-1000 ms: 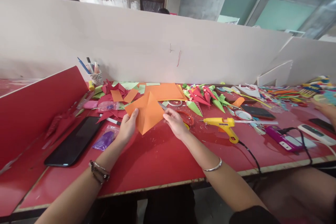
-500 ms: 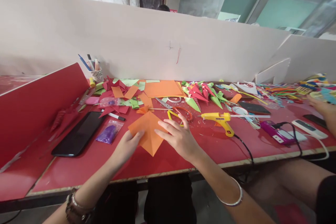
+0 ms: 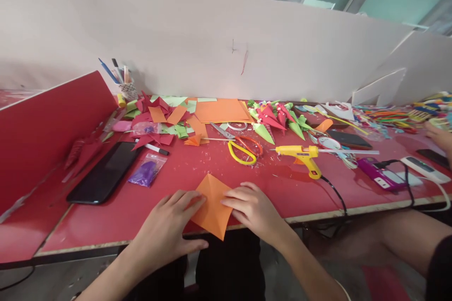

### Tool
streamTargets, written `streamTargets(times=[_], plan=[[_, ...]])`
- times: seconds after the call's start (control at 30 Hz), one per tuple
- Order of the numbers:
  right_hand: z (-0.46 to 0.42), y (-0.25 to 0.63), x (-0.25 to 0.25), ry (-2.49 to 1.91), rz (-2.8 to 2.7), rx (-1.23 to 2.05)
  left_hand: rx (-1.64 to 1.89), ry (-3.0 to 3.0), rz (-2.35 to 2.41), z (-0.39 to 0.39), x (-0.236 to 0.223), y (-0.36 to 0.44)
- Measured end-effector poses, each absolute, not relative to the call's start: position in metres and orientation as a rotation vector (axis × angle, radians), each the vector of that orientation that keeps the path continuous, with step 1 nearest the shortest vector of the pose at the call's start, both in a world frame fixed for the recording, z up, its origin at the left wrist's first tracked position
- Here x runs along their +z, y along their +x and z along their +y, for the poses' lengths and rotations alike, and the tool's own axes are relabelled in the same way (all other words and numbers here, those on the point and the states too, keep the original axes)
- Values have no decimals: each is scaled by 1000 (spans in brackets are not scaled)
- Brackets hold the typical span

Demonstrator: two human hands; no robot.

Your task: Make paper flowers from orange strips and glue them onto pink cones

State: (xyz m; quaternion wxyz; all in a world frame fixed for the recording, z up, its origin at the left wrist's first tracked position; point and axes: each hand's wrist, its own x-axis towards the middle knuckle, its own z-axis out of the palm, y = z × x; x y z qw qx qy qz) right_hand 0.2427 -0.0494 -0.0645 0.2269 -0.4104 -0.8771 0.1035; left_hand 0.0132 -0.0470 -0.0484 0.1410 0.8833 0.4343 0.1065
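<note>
A square sheet of orange paper with a crease down its middle lies corner-up at the table's front edge, its lowest corner jutting past the edge. My left hand holds its left side with the fingers bent over it, the thumb apart below. On the right side, my right hand grips the sheet with bent fingers; its thumb is mostly hidden. Beyond the sheet lie scissors with yellow and red handles and a small folded orange paper piece on a thin stick.
A yellow glue gun with its cord lies to the right, near a purple power socket. A black phone and a bag of purple beads are at left. Folded paper flowers lie behind. Another person's hand shows far right.
The orange sheet has come down toward me to the table's front edge, and both hands came with it. My left thumb has left the sheet's face. The camera view has tilted downward.
</note>
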Motion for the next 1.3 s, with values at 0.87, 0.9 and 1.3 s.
streamTargets(times=[0.87, 0.9, 1.3], plan=[[-37, 217, -76, -1697, -2109, 178, 411, 2357, 1717, -36, -72, 18], [-36, 216, -76, -1713, -2124, 151, 393, 2362, 1732, -35, -72, 18], [-29, 209, -76, -1817, -2226, -51, 310, 2436, 1757, -31, -66, 21]])
